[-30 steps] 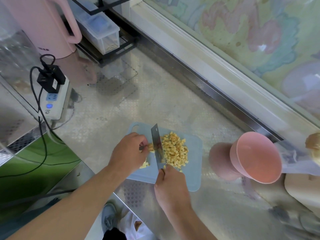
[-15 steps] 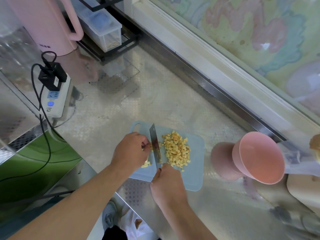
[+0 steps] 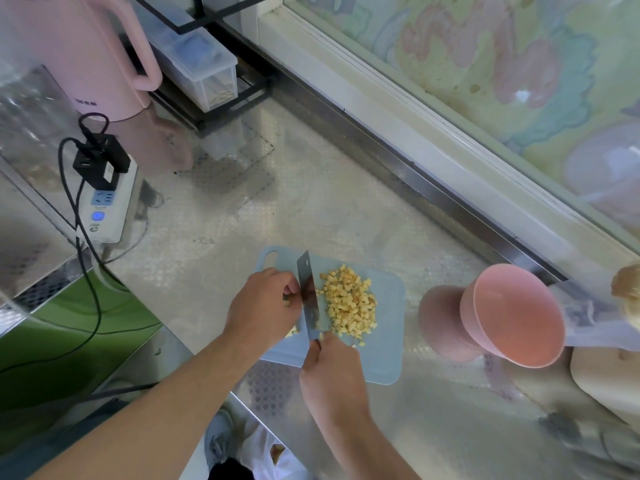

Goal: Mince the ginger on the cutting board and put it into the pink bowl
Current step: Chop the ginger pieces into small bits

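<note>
head view:
right hand [image 3: 332,375]: fingers clenched round the knife [image 3: 309,296] handle, blade edge down on the cutting board [image 3: 381,358]
left hand [image 3: 263,306]: fingers curled, pinching the uncut ginger piece [image 3: 286,301] just left of the blade
diced ginger [image 3: 351,303]: pile on the board, right of the blade
pink bowl [image 3: 512,315]: on the worktop [image 3: 311,209] right of the board, apart from it
rest: pink kettle [image 3: 69,53] and power strip [image 3: 107,206] far left
</note>
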### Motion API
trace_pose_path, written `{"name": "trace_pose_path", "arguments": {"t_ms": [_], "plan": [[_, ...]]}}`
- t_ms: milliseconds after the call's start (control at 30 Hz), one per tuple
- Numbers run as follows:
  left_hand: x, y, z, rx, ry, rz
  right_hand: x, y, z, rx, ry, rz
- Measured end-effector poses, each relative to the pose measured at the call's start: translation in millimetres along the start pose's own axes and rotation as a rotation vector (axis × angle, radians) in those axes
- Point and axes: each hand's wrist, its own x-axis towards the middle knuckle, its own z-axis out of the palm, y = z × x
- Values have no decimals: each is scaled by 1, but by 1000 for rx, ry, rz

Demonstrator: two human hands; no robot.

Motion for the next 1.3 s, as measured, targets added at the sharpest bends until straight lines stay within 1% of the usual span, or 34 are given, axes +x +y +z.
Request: {"name": "trace_pose_path", "arguments": {"t_ms": [133,300,400,633,767,900,1033,1300], "plan": [[-2,-4,-1,-39,2,-33,-1,4,-4,-10,51,-41],[-5,-10,-5,-47,0,-17,-1,3,-1,-75,43,-87],[-7,-11,-5,-61,-4,4,-3,-2,0,-37,36,-73],[-9,-12,-4,-63,5,19,-5,-9,-1,-97,-13,-35],[-9,-13,-4,-57,11,11,-6,-16,-5,-118,-65,29],[-9,-10,-4,-20,20,2,-5,-17,-3,-113,-79,60],[-7,-6,-4,0,34,-24,-5,-11,-2,-89,-44,36],[-6,0,-3,5,-20,39,2,2,-14,-54,35,-3]]}}
